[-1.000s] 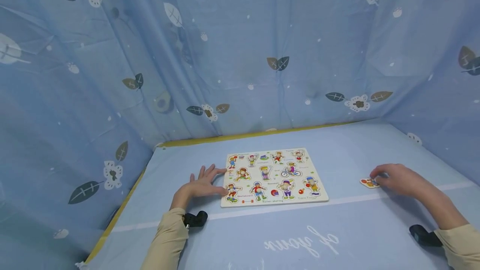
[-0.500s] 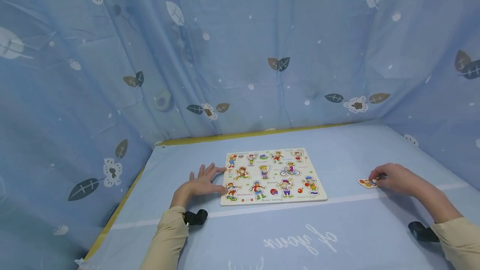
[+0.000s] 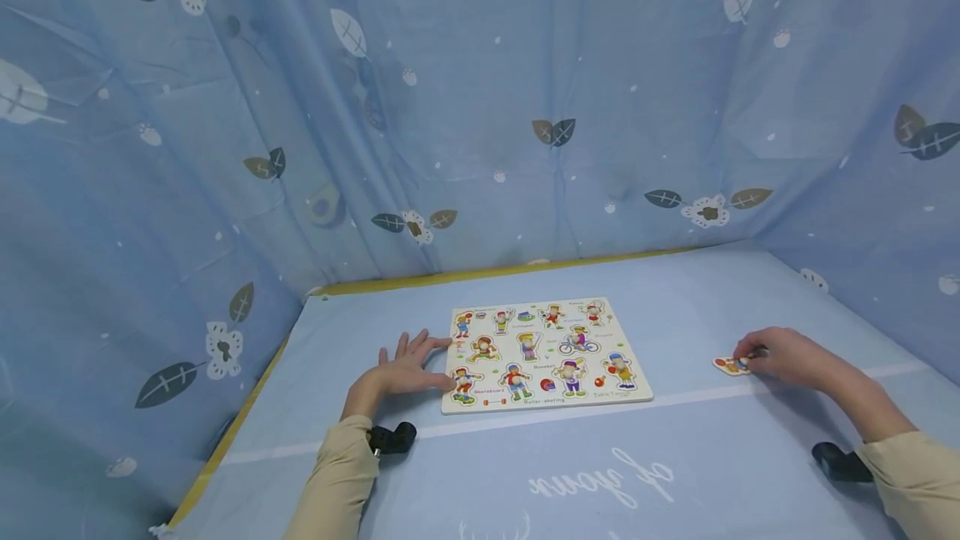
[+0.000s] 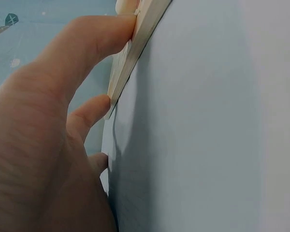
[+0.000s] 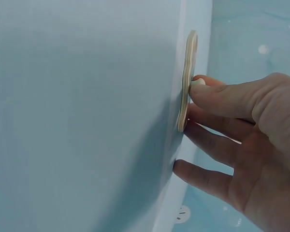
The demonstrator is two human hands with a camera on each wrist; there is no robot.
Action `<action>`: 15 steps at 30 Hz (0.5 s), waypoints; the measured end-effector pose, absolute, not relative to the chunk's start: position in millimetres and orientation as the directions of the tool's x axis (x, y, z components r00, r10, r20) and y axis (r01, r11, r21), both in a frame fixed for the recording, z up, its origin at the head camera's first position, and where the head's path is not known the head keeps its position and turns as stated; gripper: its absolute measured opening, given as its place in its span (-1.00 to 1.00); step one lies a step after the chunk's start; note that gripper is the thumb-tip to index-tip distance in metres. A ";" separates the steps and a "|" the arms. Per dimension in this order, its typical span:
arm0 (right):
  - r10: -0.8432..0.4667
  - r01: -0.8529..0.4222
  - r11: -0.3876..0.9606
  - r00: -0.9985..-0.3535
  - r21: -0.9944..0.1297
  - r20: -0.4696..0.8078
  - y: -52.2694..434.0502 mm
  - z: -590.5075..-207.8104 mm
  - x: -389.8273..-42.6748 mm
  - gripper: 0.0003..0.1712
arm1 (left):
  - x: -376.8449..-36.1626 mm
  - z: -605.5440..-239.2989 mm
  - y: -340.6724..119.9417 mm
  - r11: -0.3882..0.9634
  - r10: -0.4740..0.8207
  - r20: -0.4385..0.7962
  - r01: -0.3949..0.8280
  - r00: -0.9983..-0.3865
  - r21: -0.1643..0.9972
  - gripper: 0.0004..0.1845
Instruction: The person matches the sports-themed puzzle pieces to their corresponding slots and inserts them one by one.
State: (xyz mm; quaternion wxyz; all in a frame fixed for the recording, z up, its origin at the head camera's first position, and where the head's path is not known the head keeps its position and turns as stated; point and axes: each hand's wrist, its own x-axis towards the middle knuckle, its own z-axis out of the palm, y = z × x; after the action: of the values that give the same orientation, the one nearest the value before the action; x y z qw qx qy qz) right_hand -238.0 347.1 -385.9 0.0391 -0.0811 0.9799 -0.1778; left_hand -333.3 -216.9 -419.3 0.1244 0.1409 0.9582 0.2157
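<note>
A wooden knob puzzle board (image 3: 551,357) with sports figures lies flat on the table, figures seated across it. Beside its left edge is my left hand (image 3: 401,372), thumb and index fingertip touching the board's side. The left wrist view shows those fingertips against the board's pale wooden edge (image 4: 146,25); other fingers are spread. To the right, apart from the board, my right hand (image 3: 787,358) pinches a puzzle piece (image 3: 726,366) by its small knob (image 5: 198,82). In the right wrist view the piece (image 5: 187,82) appears edge-on, at or just above the table; which, I cannot tell.
Light blue cloth (image 3: 570,448) with a white stripe and lettering covers the table. A patterned blue curtain (image 3: 480,107) stands behind and at both sides. Black wrist devices (image 3: 392,438) sit on both forearms.
The right hand and its piece appear slightly further left in the head view, while the background there shifts a little too. The left hand keeps its place at the board's edge.
</note>
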 end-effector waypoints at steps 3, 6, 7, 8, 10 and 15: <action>-0.184 -0.163 0.926 -0.982 -0.342 -0.031 347.9 -387.9 -237.3 -0.86 | -333.6 -420.6 -216.4 0.867 0.318 -0.181 0.208 -0.931 0.452 -0.05; -0.188 -0.171 0.929 -0.982 -0.328 -0.019 348.9 -389.3 -236.8 -0.86 | -333.9 -421.2 -215.7 0.869 0.310 -0.188 0.198 -0.932 0.453 -0.06; -0.185 -0.170 0.929 -0.982 -0.329 -0.018 349.0 -389.6 -236.7 -0.86 | -334.0 -421.3 -215.5 0.870 0.309 -0.189 0.197 -0.932 0.452 -0.07; -0.185 -0.172 0.929 -0.983 -0.327 -0.011 349.1 -389.8 -236.7 -0.86 | -334.1 -421.2 -215.4 0.871 0.308 -0.190 0.196 -0.932 0.450 -0.07; -0.179 -0.168 0.929 -0.984 -0.331 -0.005 348.9 -390.0 -237.1 -0.85 | -334.2 -420.6 -215.4 0.871 0.307 -0.190 0.195 -0.933 0.450 -0.08; -0.164 -0.158 0.923 -0.986 -0.351 0.015 346.4 -388.0 -240.4 -0.82 | -334.4 -418.7 -216.3 0.870 0.307 -0.194 0.192 -0.932 0.454 -0.10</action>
State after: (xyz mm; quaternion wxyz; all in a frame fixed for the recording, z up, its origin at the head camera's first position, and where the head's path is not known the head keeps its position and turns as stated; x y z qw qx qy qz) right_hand -240.4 346.4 -388.0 0.0073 -0.0821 0.9805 -0.1784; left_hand -334.4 -216.3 -418.7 0.1309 0.1302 0.9581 0.2191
